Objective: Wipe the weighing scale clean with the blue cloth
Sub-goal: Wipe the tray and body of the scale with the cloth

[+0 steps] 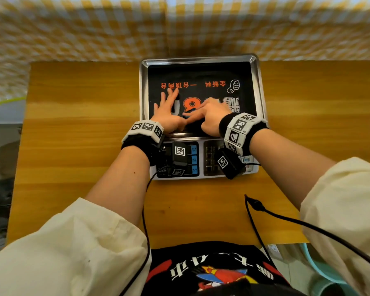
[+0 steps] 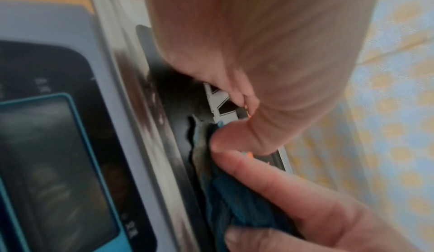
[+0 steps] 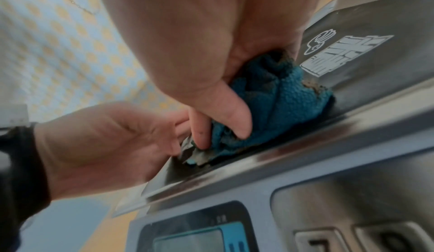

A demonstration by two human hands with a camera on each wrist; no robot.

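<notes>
The weighing scale [image 1: 201,159] sits at the far middle of the wooden table, its steel tray [image 1: 257,86] covered by a black sticker with orange print. Both hands rest on the near part of the tray. My right hand [image 1: 205,113] grips the bunched blue cloth [image 3: 281,96], thumb and fingers curled round it, pressing it against the tray's near rim [image 3: 305,144]. My left hand [image 1: 168,107] lies flat on the tray with fingers spread, its thumb [image 2: 234,135] touching the frayed edge of the cloth [image 2: 234,200]. In the head view the hands hide most of the cloth.
The scale's display [image 3: 199,237] and keypad [image 1: 214,159] lie just below the wrists. Wooden table [image 1: 83,146] extends on both sides. A yellow checked cloth [image 1: 94,28] hangs behind. Black cables [image 1: 265,210] cross the near table. A teal basin [image 1: 320,274] sits lower right.
</notes>
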